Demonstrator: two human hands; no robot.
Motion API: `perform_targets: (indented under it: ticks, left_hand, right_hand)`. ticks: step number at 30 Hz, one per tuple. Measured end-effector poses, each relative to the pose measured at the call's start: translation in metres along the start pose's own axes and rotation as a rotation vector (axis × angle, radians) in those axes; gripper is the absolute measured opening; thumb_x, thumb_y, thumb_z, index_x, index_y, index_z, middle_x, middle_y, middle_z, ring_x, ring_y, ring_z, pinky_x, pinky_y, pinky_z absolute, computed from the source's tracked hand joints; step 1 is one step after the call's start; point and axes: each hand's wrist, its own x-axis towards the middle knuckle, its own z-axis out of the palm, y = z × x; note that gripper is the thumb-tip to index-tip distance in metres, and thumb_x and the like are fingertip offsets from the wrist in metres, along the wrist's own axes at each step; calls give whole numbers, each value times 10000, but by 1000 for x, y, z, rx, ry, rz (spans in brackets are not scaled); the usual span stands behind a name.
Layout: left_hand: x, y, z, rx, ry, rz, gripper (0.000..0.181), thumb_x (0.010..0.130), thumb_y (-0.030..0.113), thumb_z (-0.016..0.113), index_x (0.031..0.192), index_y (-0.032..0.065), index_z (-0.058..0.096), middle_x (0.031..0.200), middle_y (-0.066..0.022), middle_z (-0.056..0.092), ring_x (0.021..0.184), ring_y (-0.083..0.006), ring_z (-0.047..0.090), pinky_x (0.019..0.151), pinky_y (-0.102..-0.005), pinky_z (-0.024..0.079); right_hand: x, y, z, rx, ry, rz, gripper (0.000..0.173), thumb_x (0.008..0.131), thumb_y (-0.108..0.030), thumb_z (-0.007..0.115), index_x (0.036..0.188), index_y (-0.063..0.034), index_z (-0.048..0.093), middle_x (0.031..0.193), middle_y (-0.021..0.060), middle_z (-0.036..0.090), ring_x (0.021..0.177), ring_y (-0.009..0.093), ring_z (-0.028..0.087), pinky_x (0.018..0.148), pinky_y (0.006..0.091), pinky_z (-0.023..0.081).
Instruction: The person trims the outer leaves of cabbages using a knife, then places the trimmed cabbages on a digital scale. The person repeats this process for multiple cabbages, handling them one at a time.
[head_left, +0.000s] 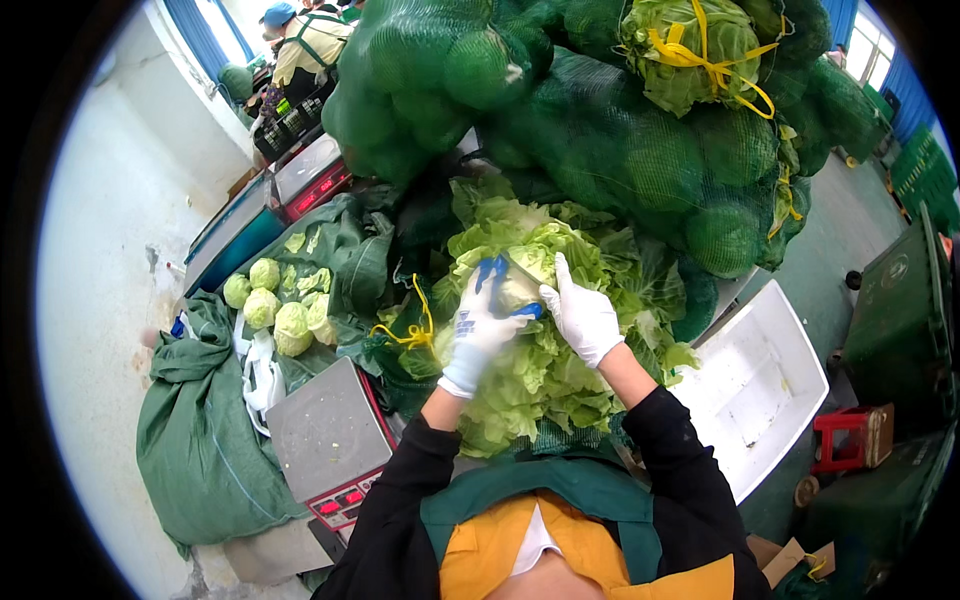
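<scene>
My left hand (480, 315), in a white glove with blue fingertips, holds a pale cabbage head (519, 291) from its left side. In my right hand (581, 311), in a thin white glove, is a knife; its narrow blade (523, 270) lies across the top of the head. The handle is hidden in my fingers. Under and around both hands spreads a large heap of loose green cabbage leaves (517, 382). Several trimmed heads (292, 322) lie on green woven cloth at the left.
Green mesh sacks of cabbages (630, 142) are piled in front. A platform scale (330, 427) is at lower left, a white tub (757, 397) at right. Green bins (900, 322) and a red stool (844, 441) stand beyond. A person (307, 45) is at far upper left.
</scene>
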Motion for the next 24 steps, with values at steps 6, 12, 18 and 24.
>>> perform_targets:
  ticks: [6,12,18,24]
  left_hand:
    - [-2,8,10,142,11,6,871,620,271,819,1371,29,448,1387,-233,439,1283,-364,434,1066,-401,364]
    - [-9,-1,15,102,18,-11,878,624,299,809,1385,57,445,1391,-232,434,1281,-372,432,1061,-408,367]
    - [-12,3,-4,149,-43,18,825,638,365,797,1356,92,496,1349,-216,473,1254,-375,454,1056,-397,373]
    - [24,31,-36,504,-273,363,878,647,391,793,1418,177,433,1452,-173,382,1297,-405,393,1032,-436,390]
  right_hand:
    - [17,-1,13,-68,96,16,584,975,-418,436,1256,93,471,649,150,634,572,320,639,511,400,504]
    - [49,9,6,-141,118,-98,395,997,-367,383,1032,-35,594,773,224,660,731,357,663,648,442,532]
    - [96,56,-3,98,-120,255,650,976,-530,308,890,0,675,905,247,656,862,417,625,790,498,475]
    - [67,28,-23,171,-91,339,565,984,-492,334,1106,12,559,941,279,653,897,428,629,805,499,483]
